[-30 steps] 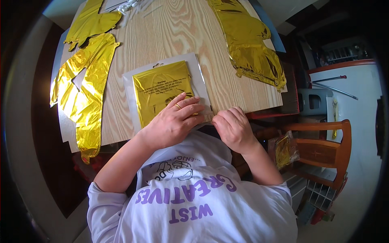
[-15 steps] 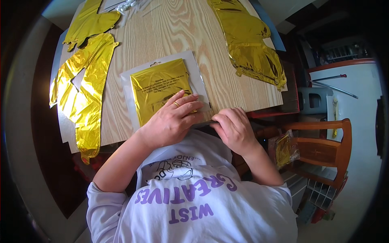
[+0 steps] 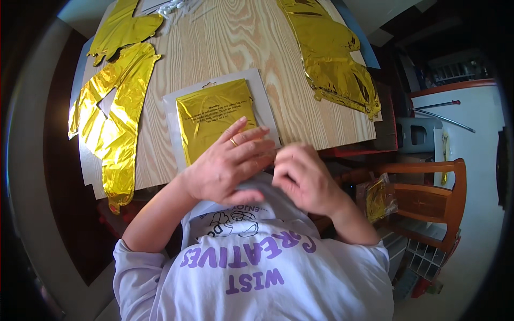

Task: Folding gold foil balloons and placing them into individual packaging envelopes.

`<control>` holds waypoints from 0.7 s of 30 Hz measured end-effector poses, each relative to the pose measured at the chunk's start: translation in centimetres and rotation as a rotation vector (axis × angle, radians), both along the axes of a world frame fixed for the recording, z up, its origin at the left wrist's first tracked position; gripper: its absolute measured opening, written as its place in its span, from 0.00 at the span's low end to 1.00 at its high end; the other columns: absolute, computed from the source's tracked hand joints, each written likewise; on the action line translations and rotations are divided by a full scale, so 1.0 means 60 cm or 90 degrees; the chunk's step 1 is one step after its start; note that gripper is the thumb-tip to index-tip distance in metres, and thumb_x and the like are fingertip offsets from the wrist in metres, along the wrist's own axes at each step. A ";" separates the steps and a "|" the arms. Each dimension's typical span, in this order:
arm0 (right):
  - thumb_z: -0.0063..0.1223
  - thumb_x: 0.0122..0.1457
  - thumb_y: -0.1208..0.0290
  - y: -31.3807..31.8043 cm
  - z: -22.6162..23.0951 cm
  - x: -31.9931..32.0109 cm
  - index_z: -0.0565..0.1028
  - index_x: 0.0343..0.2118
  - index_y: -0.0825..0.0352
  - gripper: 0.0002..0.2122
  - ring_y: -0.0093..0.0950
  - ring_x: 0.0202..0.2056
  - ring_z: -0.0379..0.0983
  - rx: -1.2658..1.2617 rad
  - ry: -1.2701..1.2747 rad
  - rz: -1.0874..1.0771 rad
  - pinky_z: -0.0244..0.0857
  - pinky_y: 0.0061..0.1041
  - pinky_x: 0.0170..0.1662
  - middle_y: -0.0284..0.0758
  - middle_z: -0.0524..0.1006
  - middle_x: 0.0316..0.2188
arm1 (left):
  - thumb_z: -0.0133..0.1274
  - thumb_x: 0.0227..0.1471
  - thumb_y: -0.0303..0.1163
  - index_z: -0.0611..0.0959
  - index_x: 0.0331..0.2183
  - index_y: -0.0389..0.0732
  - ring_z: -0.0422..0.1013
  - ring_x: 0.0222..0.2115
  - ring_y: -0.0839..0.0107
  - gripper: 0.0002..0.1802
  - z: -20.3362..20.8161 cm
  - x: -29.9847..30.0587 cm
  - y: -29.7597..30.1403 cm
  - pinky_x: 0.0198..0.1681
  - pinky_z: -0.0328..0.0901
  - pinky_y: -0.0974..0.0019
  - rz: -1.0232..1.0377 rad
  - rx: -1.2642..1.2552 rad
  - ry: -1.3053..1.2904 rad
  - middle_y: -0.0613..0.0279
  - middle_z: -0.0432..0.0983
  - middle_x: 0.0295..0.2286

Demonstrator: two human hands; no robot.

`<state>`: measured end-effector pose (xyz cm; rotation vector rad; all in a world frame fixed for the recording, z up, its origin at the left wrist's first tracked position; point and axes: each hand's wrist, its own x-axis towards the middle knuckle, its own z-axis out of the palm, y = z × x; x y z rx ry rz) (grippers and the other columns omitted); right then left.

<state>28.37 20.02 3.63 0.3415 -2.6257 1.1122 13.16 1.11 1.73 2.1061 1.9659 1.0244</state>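
A flat clear packet with a grey-white border and a hang hole holds a folded gold foil balloon [image 3: 206, 107], lying at the table's near edge. My left hand [image 3: 227, 166] is over the packet's lower right part, its fingers stretched out and its thumb apart. Close beside it, at the packet's lower right corner, my right hand [image 3: 302, 179] is curled with fingertips and thumb drawn together. Whatever the right fingers may pinch is hidden and slightly blurred.
Flat gold foil balloons lie at the table's left [image 3: 120, 139] and right [image 3: 334, 59]. White small pieces [image 3: 170, 7] sit at the far edge. A wooden chair [image 3: 423, 200] stands to the right, with a bagged gold packet [image 3: 379, 199] by it.
My left thumb has come out from the packet's edge and spread toward me. The right hand has shifted slightly left and turned, leaving the dark edge it pinched.
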 end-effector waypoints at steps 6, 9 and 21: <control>0.61 0.54 0.77 -0.002 -0.029 -0.046 0.71 0.31 0.64 0.08 0.38 0.41 0.73 0.032 -0.023 -0.026 0.65 0.35 0.47 0.37 0.75 0.40 | 0.62 0.38 0.28 0.85 0.32 0.43 0.72 0.37 0.65 0.12 -0.001 0.060 -0.061 0.39 0.64 0.59 0.222 0.048 0.113 0.63 0.74 0.35; 0.61 0.54 0.77 -0.001 -0.031 -0.050 0.71 0.31 0.65 0.08 0.38 0.43 0.73 0.063 -0.014 -0.004 0.65 0.36 0.48 0.37 0.76 0.41 | 0.62 0.40 0.22 0.85 0.31 0.40 0.73 0.31 0.61 0.10 -0.030 0.081 -0.163 0.35 0.67 0.57 0.379 0.057 0.018 0.60 0.75 0.34; 0.62 0.53 0.79 -0.019 -0.017 -0.063 0.72 0.31 0.66 0.08 0.40 0.42 0.74 0.044 -0.088 -0.010 0.67 0.36 0.47 0.38 0.79 0.40 | 0.59 0.55 0.30 0.82 0.48 0.33 0.75 0.41 0.66 0.20 -0.495 -0.063 -0.705 0.46 0.69 0.63 1.199 0.052 -0.822 0.51 0.80 0.43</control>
